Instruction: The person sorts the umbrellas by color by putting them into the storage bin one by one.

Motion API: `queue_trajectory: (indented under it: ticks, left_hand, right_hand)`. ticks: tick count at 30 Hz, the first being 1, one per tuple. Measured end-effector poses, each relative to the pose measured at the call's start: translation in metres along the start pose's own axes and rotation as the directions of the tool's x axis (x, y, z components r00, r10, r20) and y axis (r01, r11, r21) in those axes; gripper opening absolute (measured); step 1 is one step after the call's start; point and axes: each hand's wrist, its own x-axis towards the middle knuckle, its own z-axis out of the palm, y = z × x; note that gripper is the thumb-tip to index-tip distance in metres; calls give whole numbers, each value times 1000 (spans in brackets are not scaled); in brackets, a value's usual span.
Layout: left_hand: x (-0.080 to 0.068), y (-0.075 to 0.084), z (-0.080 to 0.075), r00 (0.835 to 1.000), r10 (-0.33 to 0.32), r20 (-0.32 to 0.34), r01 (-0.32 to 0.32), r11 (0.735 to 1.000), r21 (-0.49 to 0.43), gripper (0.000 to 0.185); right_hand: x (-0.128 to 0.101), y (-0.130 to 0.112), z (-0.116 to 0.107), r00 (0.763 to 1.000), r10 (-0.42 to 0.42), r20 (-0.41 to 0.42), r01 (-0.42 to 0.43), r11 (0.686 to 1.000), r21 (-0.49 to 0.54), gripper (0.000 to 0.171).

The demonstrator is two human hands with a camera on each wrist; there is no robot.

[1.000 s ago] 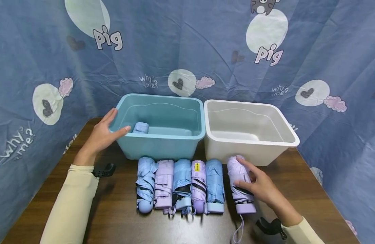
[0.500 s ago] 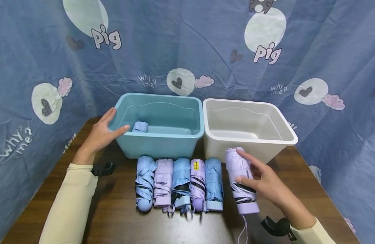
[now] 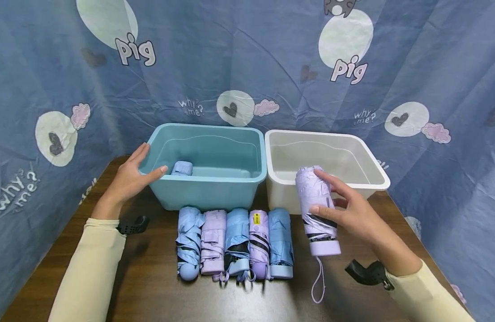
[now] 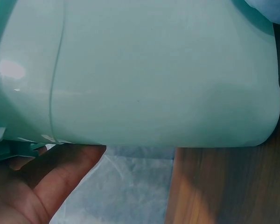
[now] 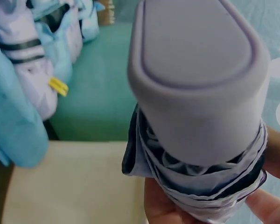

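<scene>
My right hand (image 3: 354,210) grips a lilac folding umbrella (image 3: 315,197), raised in front of the white bin with its wrist strap dangling. The umbrella's flat handle end (image 5: 200,56) fills much of the right wrist view, with fingers round the folded cloth below. My left hand (image 3: 130,174) rests on the left front corner of the teal bin (image 3: 207,192), thumb and fingers spread wide. In the left wrist view, fingers (image 4: 70,177) lie against that bin's outer side. One light blue umbrella (image 3: 182,168) shows inside the teal bin.
A row of folded umbrellas, blue ones (image 3: 189,243) and lilac ones (image 3: 213,241) in turn, lies on the brown wooden table (image 3: 151,295) before the bins. The white bin (image 3: 283,192) stands right beside the teal one. A blue printed curtain (image 3: 247,53) hangs behind.
My right hand has lifted the lilac umbrella off the table, up and forward to overlap the white bin's front rim. My left hand stays at the teal bin's corner.
</scene>
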Motion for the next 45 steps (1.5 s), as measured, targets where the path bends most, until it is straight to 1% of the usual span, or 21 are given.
queue_trajectory:
  ticks: [3,5,7,13,17,23,26,29,33,36,45]
  left_hand:
    - [0,1,-3,1000,8,-14,-8,1000,5,97]
    - [1,3,-4,1000,14,-18,-14,1000,5,97]
    - [3,4,-4,1000,20,-13,-19,1000,9,97]
    - [6,4,-3,1000,27,8,-27,999,21,97]
    - [8,4,-2,999,34,0,-34,999,21,97]
    - [6,3,1,1000,15,8,-15,1000,17,98]
    - [3,1,1,1000,4,14,-4,1000,10,98]
    - [1,-1,-1,1000,3,11,-3,1000,17,97]
    - [-1,-1,-3,1000,-2,10,2,1000,24,97]
    - [-2,-2,-3,1000,-7,16,6,1000,21,97]
    - [0,-3,2,1000,24,1,-24,999,25,97]
  right_hand:
    - [13,-6,-7,1000,-23,-8,23,1000,1,78]
    - [21,-8,-11,1000,-18,-19,18,1000,17,78]
    - [28,-9,-14,999,-5,-33,6,999,33,78]
    - [49,-9,-18,996,12,-85,-11,1000,8,80]
    - [63,-11,-22,994,37,-102,-35,999,22,80]
    - [83,-18,-26,984,84,-157,-76,996,55,79]
    - [94,-17,-24,980,88,-178,-72,993,98,79]
    - [106,-14,-20,977,93,-191,-59,983,176,78]
    - [123,-7,-14,977,105,-184,-47,955,294,77]
    - [133,-2,-11,977,117,-179,-48,936,348,78]
    - [155,12,-7,971,183,-152,-108,909,403,78]
